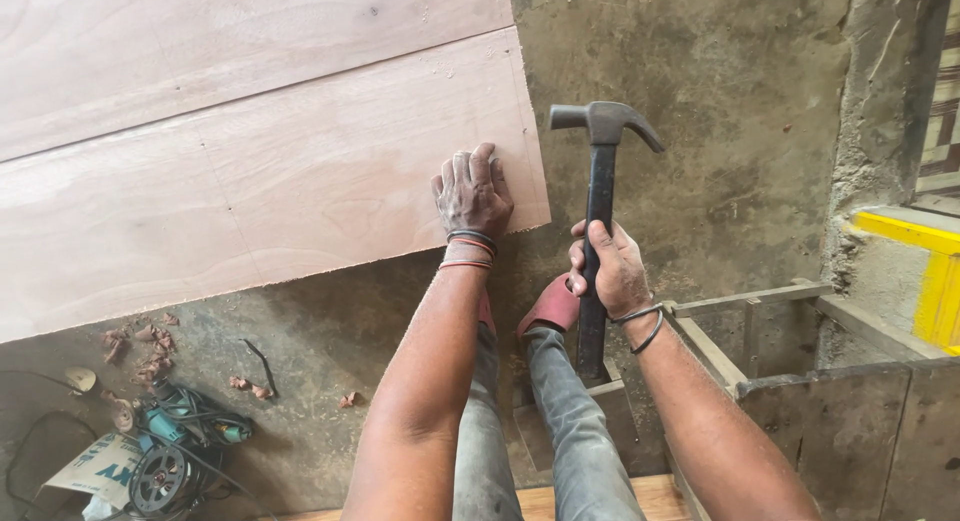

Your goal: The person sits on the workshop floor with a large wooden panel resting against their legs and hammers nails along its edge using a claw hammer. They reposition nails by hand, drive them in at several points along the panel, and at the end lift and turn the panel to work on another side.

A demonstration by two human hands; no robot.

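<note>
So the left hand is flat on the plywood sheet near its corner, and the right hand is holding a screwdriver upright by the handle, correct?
Not quite. The head view shows the right hand gripping a claw hammer, not a screwdriver, upright by its dark handle. The rest stands: the left hand rests flat on the plywood sheet near its corner.

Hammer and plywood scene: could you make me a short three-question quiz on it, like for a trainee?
1. True or false: the right hand grips the hammer by its handle, head up.
2. What does the left hand rest on? A) plywood sheet B) power tool C) wooden frame
3. Fill in: the power tool lies on the ____, lower left.

Key: 1 true; 2 A; 3 floor.
</note>
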